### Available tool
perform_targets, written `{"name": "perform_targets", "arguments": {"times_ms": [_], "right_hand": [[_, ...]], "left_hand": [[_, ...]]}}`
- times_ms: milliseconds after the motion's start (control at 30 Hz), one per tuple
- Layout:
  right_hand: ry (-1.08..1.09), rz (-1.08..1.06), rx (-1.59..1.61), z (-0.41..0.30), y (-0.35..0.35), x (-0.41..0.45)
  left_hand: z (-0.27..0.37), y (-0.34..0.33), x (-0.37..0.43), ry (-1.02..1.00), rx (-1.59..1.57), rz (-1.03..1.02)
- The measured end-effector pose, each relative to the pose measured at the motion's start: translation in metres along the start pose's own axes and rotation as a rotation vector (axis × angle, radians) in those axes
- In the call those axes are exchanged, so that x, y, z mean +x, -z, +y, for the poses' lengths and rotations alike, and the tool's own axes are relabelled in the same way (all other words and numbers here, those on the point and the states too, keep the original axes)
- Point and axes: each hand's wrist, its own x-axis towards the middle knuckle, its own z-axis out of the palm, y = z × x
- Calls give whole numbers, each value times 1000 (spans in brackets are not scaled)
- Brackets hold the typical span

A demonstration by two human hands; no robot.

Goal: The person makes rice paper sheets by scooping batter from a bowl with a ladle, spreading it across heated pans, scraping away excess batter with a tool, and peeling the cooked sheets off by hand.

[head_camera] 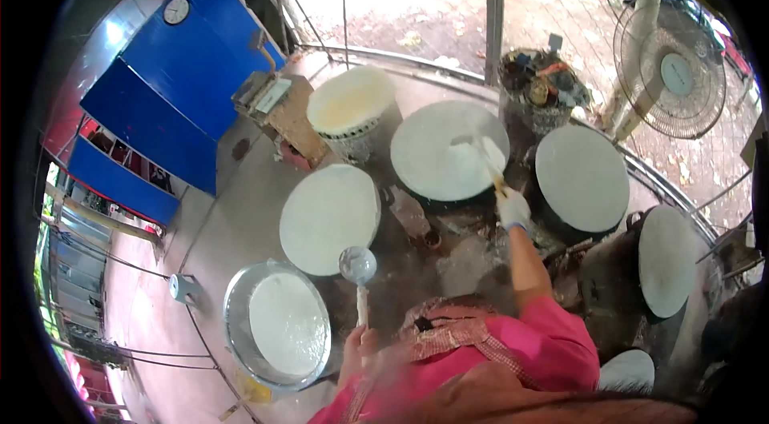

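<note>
My left hand (362, 340) grips the pale handle of a metal ladle (358, 266). The ladle's bowl appears over the near edge of a round white steamer top (329, 217); contact is unclear. A metal basin (231, 310) of white liquid (288, 322) stands to its left. On my right hand (512, 208) is a white glove. It holds a flat tool with a wooden handle (496, 176), reaching over another round white steamer top (420, 151). A white patch (494, 154) shows beside the tool; its blurred end hides the exact contact.
More round pale tops sit at the right (583, 178) and far right (667, 262). Beyond are a lidded drum (351, 99), a wooden box (297, 124) and a heaped bin (541, 84). A wire-caged fan (677, 74) stands at right. A small bucket (183, 287) is at left.
</note>
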Motion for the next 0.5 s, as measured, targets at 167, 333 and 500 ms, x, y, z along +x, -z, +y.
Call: {"name": "perform_targets", "arguments": {"times_ms": [167, 333, 500], "right_hand": [[189, -427, -182, -12, -21, -63], [-107, -76, 31, 42, 22, 40], [303, -295, -237, 19, -3, -24]], "left_hand": [[-16, -39, 14, -103, 93, 295], [-29, -73, 60, -158, 280, 704], [-42, -125, 63, -132, 121, 655]]}}
